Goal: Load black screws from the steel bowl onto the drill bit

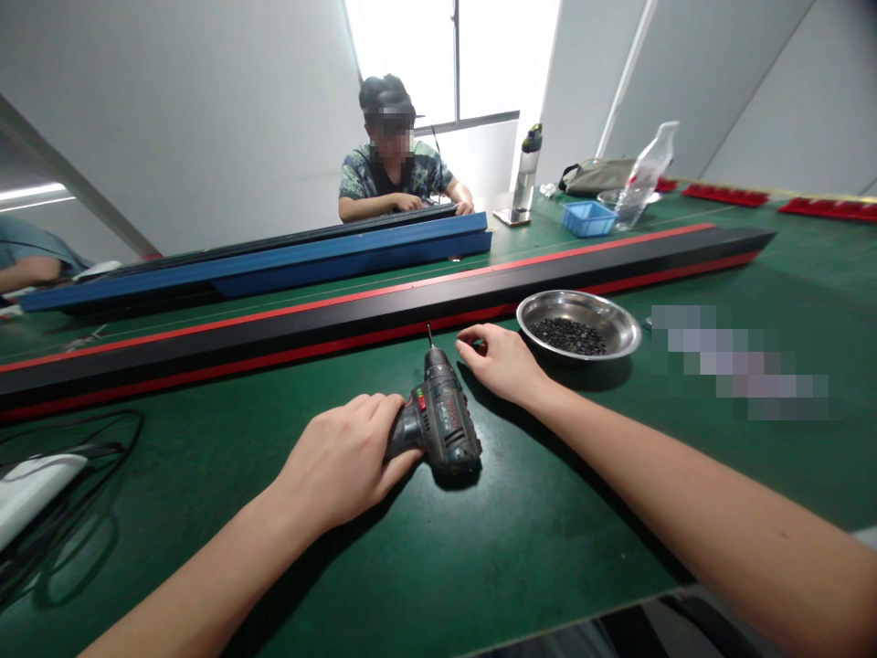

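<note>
Round steel bowl of small black screws (579,322) sits just beside the right hand (503,364), fingers pinched at the long black-and-red rail (384,315). Left hand (343,461) grips the dark cordless drill (442,422) lying on the green mat (534,530), bit toward the rail.

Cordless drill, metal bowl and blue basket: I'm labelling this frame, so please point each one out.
cordless drill (442,420), head view, on its dark motor body.
metal bowl (620,320), head view, on its bare right rim.
blue basket (587,222), head view, on its front wall.

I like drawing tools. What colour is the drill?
Dark grey and black drill, red marks; head view.
</note>
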`<state>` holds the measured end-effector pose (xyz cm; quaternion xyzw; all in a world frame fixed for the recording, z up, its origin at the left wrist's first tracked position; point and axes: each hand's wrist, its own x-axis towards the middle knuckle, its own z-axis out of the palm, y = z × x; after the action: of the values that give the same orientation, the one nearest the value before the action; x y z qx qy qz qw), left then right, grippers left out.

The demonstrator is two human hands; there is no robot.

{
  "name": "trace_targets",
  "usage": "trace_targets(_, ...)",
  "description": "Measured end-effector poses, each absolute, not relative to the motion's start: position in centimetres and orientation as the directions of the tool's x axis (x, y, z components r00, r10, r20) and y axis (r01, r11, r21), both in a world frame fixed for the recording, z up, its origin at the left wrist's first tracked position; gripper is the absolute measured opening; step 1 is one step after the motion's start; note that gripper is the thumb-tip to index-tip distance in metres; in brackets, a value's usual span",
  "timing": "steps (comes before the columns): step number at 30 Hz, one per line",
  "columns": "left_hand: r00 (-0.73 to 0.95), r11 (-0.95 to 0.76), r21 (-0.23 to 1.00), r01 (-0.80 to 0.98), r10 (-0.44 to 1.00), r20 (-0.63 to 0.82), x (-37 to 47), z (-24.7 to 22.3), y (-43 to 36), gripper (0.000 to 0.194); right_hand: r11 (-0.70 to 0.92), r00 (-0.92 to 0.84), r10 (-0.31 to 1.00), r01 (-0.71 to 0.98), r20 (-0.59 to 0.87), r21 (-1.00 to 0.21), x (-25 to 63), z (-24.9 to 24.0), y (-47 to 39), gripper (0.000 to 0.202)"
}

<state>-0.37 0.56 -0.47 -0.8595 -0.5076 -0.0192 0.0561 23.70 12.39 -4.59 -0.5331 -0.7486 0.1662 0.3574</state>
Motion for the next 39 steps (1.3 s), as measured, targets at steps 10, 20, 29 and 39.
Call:
trace_targets(10, 0.47, -0.467, -0.055, 0.882, 0.876, 0.11, -0.5, -0.5, 0.1, 0.04, 0.503, -0.287, 0.842, 0.723, 0.457, -0.473, 23.5, -3.5, 11.1, 0.023)
trace_targets(20, 0.485, -0.481, -0.062, 0.875, 0.868, 0.107, -0.8, -0.6, 0.2, 0.04, 0.276, -0.1, 0.834, 0.927, 0.543, -0.253, 27.9, 1.2, 11.4, 0.033)
trace_targets(29, 0.537, -0.537, -0.013, 0.843, 0.841, 0.073, -1.3, -0.6, 0.1, 0.043, -0.134, 0.188, 0.933, 0.973, 0.308, -0.187, 32.0, 1.1, 13.7, 0.052)
trace_targets(39, 0.615, -0.618, 0.033, 0.786, 0.786, 0.059, -1.5, -0.5, 0.3, 0.046, -0.039, 0.04, 0.999, 0.992, 0.009, -0.123, 32.1, -0.5, 14.7, 0.07)
